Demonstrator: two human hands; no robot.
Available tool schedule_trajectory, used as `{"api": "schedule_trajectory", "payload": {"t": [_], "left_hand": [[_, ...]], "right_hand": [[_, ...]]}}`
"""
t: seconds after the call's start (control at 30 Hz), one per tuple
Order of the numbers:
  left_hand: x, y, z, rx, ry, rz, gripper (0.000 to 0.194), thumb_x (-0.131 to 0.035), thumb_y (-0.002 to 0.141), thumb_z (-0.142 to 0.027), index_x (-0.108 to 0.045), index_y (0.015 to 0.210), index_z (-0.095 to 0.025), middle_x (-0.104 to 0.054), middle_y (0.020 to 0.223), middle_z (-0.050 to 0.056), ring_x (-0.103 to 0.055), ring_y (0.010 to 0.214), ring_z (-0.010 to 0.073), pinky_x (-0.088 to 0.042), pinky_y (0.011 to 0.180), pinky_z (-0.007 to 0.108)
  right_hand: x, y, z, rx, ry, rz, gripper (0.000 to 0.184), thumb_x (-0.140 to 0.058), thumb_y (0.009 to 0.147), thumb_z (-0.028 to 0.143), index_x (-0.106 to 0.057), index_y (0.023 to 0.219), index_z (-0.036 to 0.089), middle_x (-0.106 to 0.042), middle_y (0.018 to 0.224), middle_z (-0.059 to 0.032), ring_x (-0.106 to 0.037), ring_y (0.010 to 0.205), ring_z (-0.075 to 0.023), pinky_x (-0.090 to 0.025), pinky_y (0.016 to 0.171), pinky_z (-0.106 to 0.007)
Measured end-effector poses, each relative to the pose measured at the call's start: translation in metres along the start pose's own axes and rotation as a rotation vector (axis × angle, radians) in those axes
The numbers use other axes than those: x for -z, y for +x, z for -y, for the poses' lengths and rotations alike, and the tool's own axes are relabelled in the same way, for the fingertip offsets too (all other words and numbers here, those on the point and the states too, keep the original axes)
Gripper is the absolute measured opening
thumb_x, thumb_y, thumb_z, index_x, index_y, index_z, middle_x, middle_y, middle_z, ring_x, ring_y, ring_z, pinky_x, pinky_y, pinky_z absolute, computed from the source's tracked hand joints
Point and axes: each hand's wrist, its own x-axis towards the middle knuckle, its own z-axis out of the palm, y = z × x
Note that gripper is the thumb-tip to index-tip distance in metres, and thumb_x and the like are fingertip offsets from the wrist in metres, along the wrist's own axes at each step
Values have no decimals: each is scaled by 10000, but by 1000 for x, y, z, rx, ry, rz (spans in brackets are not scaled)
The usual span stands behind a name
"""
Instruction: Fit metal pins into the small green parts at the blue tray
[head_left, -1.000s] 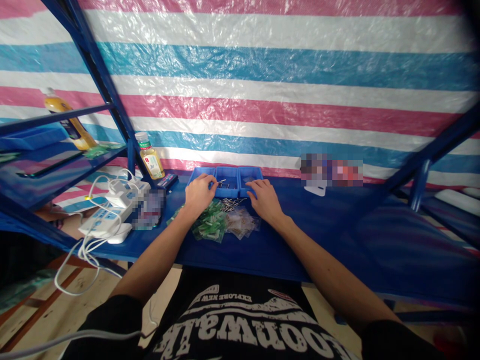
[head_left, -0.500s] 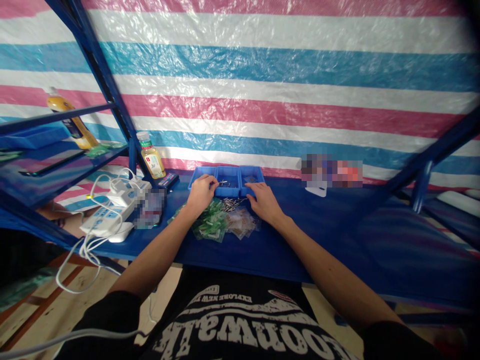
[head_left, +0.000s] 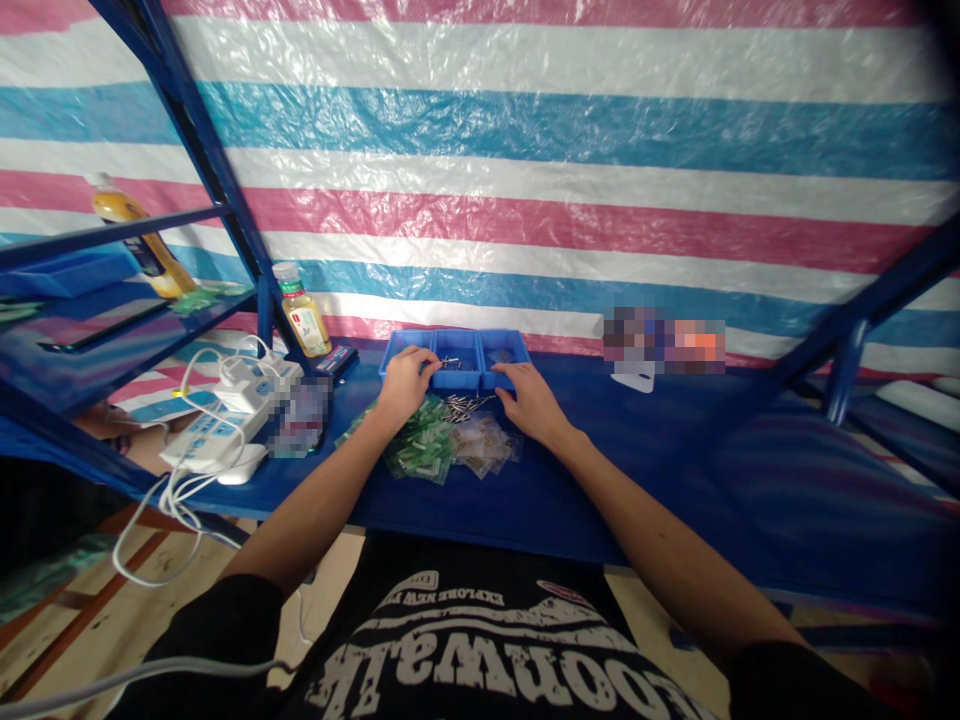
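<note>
Your left hand point(head_left: 406, 384) is over the left bin point(head_left: 397, 342), thumb and fingertips drawn close together at the edge of the middle bin point(head_left: 463, 379). Metal pins point(head_left: 451, 360) lie in that middle bin, right beside your fingertips; you may have one pinched, but I cannot tell. Your right hand point(head_left: 534, 402) is at the front of the right bin point(head_left: 520, 345), with your thumb apart from your curved fingers and a narrow gap between them. Thin packets lie inside that bin. The three blue bins stand side by side on the table point(head_left: 600, 490). Nearer you, between your forearms, are a heap of loose pins point(head_left: 463, 408), green bags point(head_left: 421, 452) and clear bags point(head_left: 484, 448). Off to your left stands a bottle point(head_left: 308, 325), near a white power strip point(head_left: 196, 443).
</note>
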Motion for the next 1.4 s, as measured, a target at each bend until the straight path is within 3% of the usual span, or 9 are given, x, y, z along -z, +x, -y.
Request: {"api": "schedule_trajectory", "payload": {"t": [0.2,0.33,0.47,0.7,0.93,1.2,1.4], "left_hand": [[5,0,-4,0,-15,4,154,-624,970,-261,-762,962,-195,-739,1023,70,-681,944,218,-534,924,342],[7,-4,-9,-39,-18,4,173,-612,988,-295,-758,989,-203,-739,1058,70,-689,971,221,-534,931,341],[6,-6,-11,-76,-28,18,161,-613,987,-286,-753,988,-208,-737,1064,67,-693,997,224,-531,952,347],[4,-6,-13,-107,-34,109,153,-603,990,-262,-745,1011,-212,-761,1133,60,-694,1088,235,-518,1019,366],[4,-6,-12,-114,-15,110,141,-618,985,-269,-746,992,-209,-770,1091,55,-696,1065,243,-518,988,369],[3,-6,-10,-146,-18,108,124,-631,978,-268,-740,964,-208,-765,1057,52,-687,1051,237,-512,981,358],[5,-5,-12,-149,-22,110,122,-629,981,-266,-733,951,-210,-764,1062,51,-684,1051,236,-510,970,357]], "right_hand": [[6,0,14,8,-52,-70,296,-534,965,184,-689,1217,201,-674,1225,-134,-556,1203,-313,-451,1072,-467],[6,-2,21,34,-37,93,313,-468,1020,187,-705,1220,233,-713,1124,-81,-657,1037,-240,-513,946,-351],[1,-5,23,102,-75,220,387,-455,1017,138,-696,1291,269,-685,1313,-56,-679,1110,-210,-523,944,-301],[-1,-7,21,104,-158,308,363,-485,1016,163,-704,1289,258,-701,1314,-66,-703,1074,-220,-537,894,-295],[6,-6,28,124,-130,309,251,-515,1038,222,-762,1061,261,-748,1054,-44,-700,959,-204,-500,808,-283],[0,-3,24,226,-60,260,256,-498,1065,278,-717,1162,185,-722,1133,-113,-609,1092,-263,-479,981,-377],[-4,-1,23,267,-15,309,321,-426,1090,276,-733,1038,198,-735,1042,-103,-611,1033,-260,-458,984,-404]]}}
